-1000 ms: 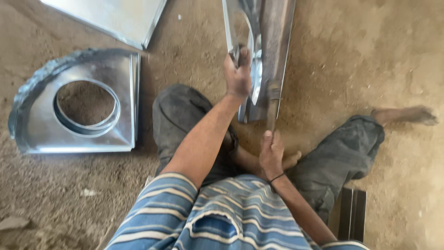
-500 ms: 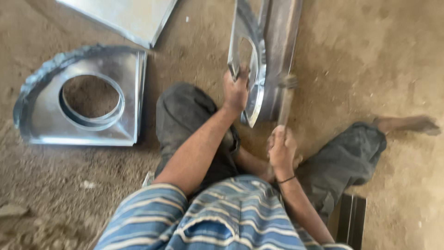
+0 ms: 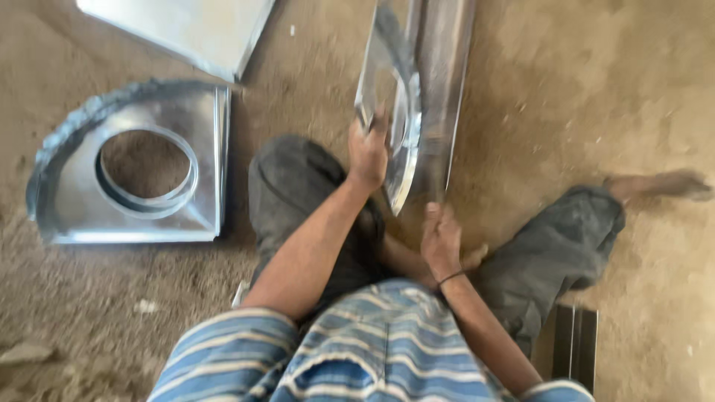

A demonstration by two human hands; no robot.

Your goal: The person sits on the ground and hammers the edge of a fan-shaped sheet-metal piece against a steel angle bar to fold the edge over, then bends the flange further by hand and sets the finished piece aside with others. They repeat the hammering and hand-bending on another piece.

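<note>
Left hand (image 3: 369,152) grips upright shiny sheet-metal panel with round hole (image 3: 391,112); right hand (image 3: 441,240) closed, its contents hidden by blur.

The floor (image 3: 611,97) is a dull sandy brown, mottled with paler dusty patches and darker grit. The curved sheet-metal piece (image 3: 391,112) gripped by the left hand (image 3: 369,152) is a shiny silver grey, with pale streaks of glare along its rim. The long metal channel (image 3: 443,82) behind it is a darker steel grey. The housing with the round hole (image 3: 134,171) near the floor's left edge is a bright silver with bluish reflections, as is the flat sheet (image 3: 186,30) at the top edge. The shirt (image 3: 357,350) carries blue, white and grey horizontal stripes. The trousers (image 3: 551,253) are a dark charcoal grey. A thin black band circles the wrist of the right hand (image 3: 441,242).
</note>
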